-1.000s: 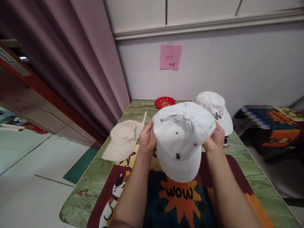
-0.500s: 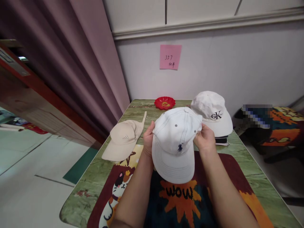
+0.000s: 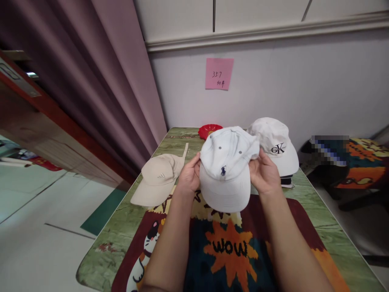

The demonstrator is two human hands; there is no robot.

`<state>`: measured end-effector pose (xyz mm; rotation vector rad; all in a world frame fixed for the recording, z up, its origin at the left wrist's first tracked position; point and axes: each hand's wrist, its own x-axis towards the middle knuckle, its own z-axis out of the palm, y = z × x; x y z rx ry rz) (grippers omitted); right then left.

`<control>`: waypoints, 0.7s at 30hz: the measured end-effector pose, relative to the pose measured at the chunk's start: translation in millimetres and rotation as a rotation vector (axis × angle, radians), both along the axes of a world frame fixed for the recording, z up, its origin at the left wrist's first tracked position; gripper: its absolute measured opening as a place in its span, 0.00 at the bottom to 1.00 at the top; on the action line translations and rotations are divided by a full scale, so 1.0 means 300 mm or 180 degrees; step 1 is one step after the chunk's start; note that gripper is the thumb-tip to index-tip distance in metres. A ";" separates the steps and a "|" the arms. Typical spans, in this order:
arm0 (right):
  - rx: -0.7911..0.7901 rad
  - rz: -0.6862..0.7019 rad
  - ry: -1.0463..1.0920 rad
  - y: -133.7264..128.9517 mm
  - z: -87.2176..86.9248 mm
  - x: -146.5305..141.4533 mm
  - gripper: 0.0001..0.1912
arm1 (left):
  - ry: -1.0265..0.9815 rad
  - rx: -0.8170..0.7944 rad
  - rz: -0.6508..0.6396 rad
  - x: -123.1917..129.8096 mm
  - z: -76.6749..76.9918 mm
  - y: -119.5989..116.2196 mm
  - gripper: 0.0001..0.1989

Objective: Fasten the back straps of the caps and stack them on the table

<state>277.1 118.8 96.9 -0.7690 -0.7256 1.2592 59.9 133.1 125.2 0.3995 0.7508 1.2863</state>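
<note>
A white cap with a small dark blue logo (image 3: 225, 162) is held up over the table between my hands, its brim toward me. My left hand (image 3: 191, 173) grips its left side, and my right hand (image 3: 265, 172) grips its right side; some fingertips are hidden behind the cap. To the left, a beige cap (image 3: 158, 176) lies on the green table (image 3: 106, 243) with its strap sticking up. Behind my right hand, a white cap with black letters (image 3: 275, 142) rests on a stack of dark and light items (image 3: 287, 181).
A red scalloped dish (image 3: 209, 130) sits at the table's back edge, partly behind the held cap. A patterned mat (image 3: 231, 251) covers the front. A pink note (image 3: 219, 74) is on the wall. On the right stands a stool with a patterned cover (image 3: 367, 162).
The held cap has moved up and away from me, its brim tipped higher. It now covers part of the red dish, and more of the mat shows below it.
</note>
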 end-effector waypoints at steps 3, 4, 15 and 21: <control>-0.0349 0.0532 -0.0519 -0.039 0.029 -0.053 0.29 | -0.0254 0.0025 0.0610 0.005 0.015 -0.002 0.09; -0.0476 0.0667 -0.0624 -0.051 0.036 -0.071 0.29 | -0.0342 -0.0012 0.0799 0.002 0.014 0.002 0.09; 0.0118 0.0410 -0.0641 -0.082 0.088 -0.152 0.26 | -0.0058 0.0083 0.0830 -0.034 -0.075 0.063 0.18; 0.0656 -0.1191 -0.0505 -0.044 0.092 0.012 0.26 | 0.0171 -0.0086 -0.0010 -0.033 -0.032 0.027 0.16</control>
